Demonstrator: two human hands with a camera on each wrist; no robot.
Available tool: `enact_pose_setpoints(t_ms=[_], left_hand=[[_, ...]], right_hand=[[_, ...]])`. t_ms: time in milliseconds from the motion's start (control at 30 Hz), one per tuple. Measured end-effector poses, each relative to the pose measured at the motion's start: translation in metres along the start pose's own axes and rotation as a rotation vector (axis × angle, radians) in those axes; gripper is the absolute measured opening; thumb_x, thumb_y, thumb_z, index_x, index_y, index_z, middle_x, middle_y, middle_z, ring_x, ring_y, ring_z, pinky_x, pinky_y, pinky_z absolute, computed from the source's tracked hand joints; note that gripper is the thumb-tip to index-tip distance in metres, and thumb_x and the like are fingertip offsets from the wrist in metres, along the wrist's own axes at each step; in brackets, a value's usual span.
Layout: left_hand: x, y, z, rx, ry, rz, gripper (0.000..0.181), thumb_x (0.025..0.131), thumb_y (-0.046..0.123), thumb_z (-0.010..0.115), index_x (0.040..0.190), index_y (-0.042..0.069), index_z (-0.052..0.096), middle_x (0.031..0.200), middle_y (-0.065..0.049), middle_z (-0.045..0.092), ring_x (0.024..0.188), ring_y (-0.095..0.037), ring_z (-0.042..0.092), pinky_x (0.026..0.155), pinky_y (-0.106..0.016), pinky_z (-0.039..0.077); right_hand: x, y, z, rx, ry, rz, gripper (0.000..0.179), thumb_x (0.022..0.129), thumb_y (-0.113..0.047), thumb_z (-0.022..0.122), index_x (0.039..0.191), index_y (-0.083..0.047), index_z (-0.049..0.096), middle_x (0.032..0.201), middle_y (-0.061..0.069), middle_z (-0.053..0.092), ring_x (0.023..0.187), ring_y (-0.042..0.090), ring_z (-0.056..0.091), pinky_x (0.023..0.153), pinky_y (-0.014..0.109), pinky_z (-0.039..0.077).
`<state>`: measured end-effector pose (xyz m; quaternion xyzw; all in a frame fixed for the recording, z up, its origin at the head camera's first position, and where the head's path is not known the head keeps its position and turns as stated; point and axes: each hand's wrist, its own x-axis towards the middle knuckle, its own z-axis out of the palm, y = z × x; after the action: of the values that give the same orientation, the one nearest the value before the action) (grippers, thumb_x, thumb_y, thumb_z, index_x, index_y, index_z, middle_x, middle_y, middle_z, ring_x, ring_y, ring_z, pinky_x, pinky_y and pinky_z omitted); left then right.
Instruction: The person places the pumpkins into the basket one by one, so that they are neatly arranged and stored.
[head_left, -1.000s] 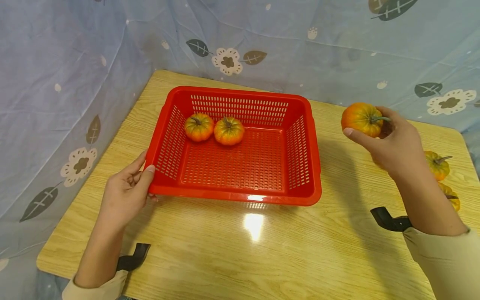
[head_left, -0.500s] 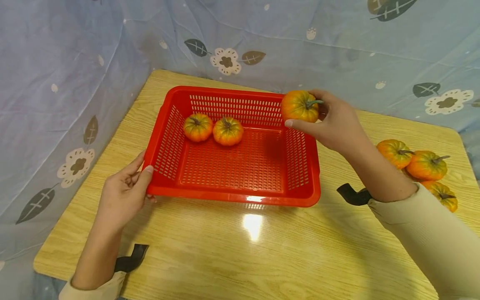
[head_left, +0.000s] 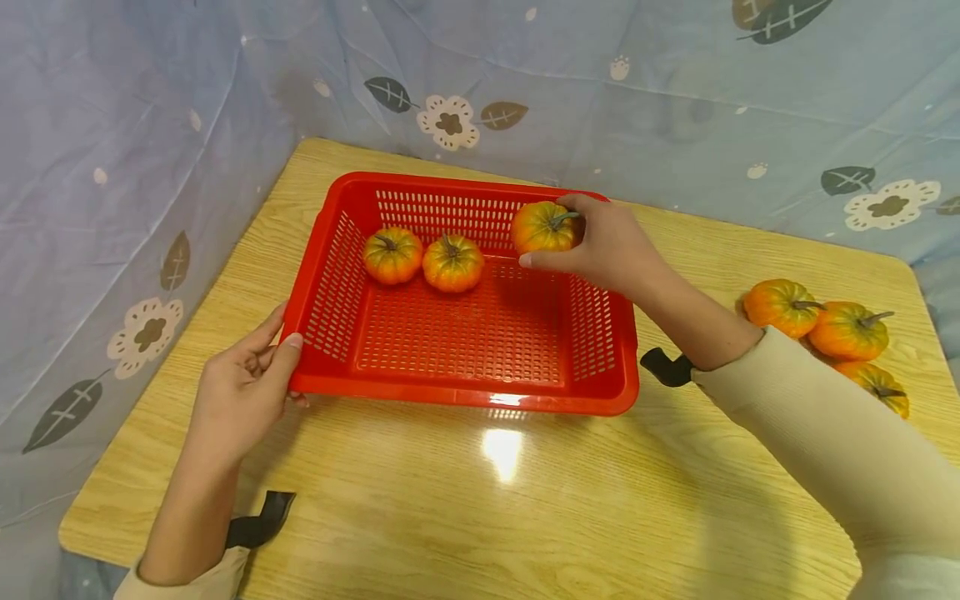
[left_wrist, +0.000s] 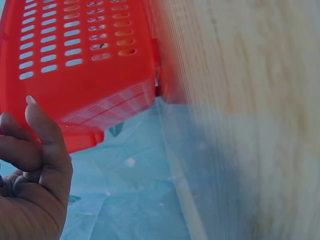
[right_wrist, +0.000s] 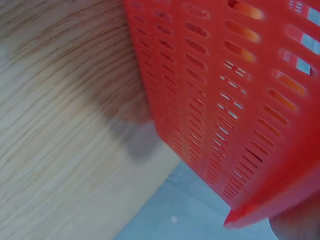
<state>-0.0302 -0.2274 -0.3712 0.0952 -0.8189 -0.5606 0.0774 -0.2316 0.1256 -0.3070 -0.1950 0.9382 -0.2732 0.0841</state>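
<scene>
My left hand (head_left: 243,387) grips the near left corner of a red plastic basket (head_left: 480,398), thumb on top of the rim; the left wrist view shows curled fingers (left_wrist: 50,145) against the basket's slotted wall (left_wrist: 90,75). Inside, toward the back left, sit two small orange pumpkins, one (head_left: 393,255) touching the other (head_left: 453,263). Over the basket's right part, my right hand (head_left: 611,246) holds a third pumpkin (head_left: 543,227) between thumb and fingers, its stem toward the palm. In the right wrist view the basket wall (right_wrist: 200,100) hides most of that hand.
Three more pumpkins lie clustered on the table's right side, one at the back (head_left: 782,306), one beside it (head_left: 851,330) and one in front (head_left: 877,387), partly behind the right sleeve (head_left: 817,442). A patterned cloth (head_left: 675,108) hangs behind the wooden table (head_left: 450,500).
My right hand has carried its pumpkin leftward from beside the basket to over its inside, then lower. The left hand keeps its grip on the corner.
</scene>
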Motion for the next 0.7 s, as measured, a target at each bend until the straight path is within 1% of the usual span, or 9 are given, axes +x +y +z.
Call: enact_pose_setpoints(t_ms=[200, 433, 700], left_hand=[[0.000, 0.000, 0.000, 0.007, -0.003, -0.018, 0.051, 0.107, 0.020, 0.055, 0.154, 0.007, 0.042, 0.085, 0.004, 0.074, 0.047, -0.017, 0.058, 0.045, -0.026, 0.053], [-0.001, 0.001, -0.001, 0.005, 0.003, -0.036, 0.050, 0.106, 0.020, 0.055, 0.153, 0.008, 0.043, 0.087, 0.005, 0.074, 0.050, -0.016, 0.060, 0.047, -0.027, 0.054], [0.000, 0.001, 0.000, 0.005, 0.004, -0.013, 0.050, 0.106, 0.019, 0.055, 0.153, 0.007, 0.043, 0.087, 0.003, 0.074, 0.050, -0.016, 0.060, 0.047, -0.027, 0.055]], right_hand=[[0.008, 0.000, 0.011, -0.059, -0.034, -0.019, 0.095, 0.079, -0.053, 0.084, 0.146, 0.004, 0.048, 0.132, 0.020, 0.060, 0.113, 0.033, 0.057, 0.102, 0.048, 0.047], [0.015, -0.004, 0.019, -0.107, -0.095, 0.014, 0.092, 0.080, -0.049, 0.085, 0.145, 0.004, 0.046, 0.129, 0.018, 0.061, 0.111, 0.031, 0.059, 0.101, 0.047, 0.049], [0.020, -0.007, 0.027, -0.195, -0.154, 0.028, 0.091, 0.080, -0.051, 0.084, 0.143, 0.004, 0.049, 0.131, 0.020, 0.060, 0.118, 0.034, 0.056, 0.104, 0.046, 0.046]])
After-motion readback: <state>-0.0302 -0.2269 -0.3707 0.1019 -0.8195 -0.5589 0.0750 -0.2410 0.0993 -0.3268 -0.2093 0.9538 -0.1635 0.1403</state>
